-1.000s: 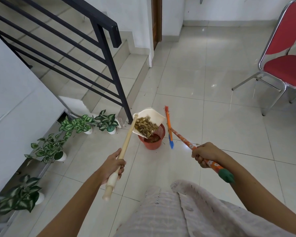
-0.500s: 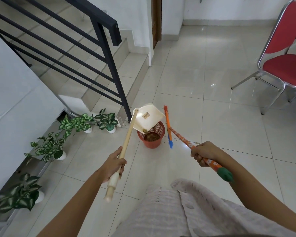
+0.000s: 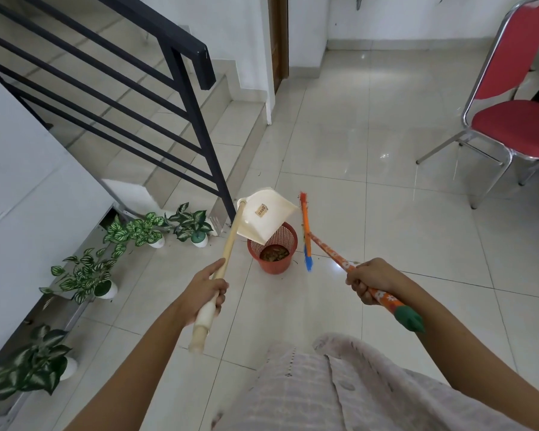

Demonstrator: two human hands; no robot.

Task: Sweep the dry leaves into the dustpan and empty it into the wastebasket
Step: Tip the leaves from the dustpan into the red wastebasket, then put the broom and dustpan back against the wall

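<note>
A cream dustpan [image 3: 263,216] on a long pale wooden handle hangs tipped over the red mesh wastebasket [image 3: 274,255], its underside facing me and its lip above the basket's rim. Brown dry leaves [image 3: 274,254] lie inside the basket. My left hand [image 3: 205,290] grips the dustpan handle near its lower end. My right hand [image 3: 368,280] grips the orange patterned stick of a broom [image 3: 305,231], whose orange and blue head stands just right of the basket.
Black stair railing [image 3: 181,107] and tiled steps rise at the left. Several potted plants [image 3: 84,275] line the white wall at the left. A red chair [image 3: 517,119] with chrome legs stands at the right. Glossy white floor tiles [image 3: 371,194] stretch ahead.
The dustpan has tipped from holding a heap of dry leaves to fully turned over above the basket. The leaves have dropped into the basket. Both hands stayed about where they were.
</note>
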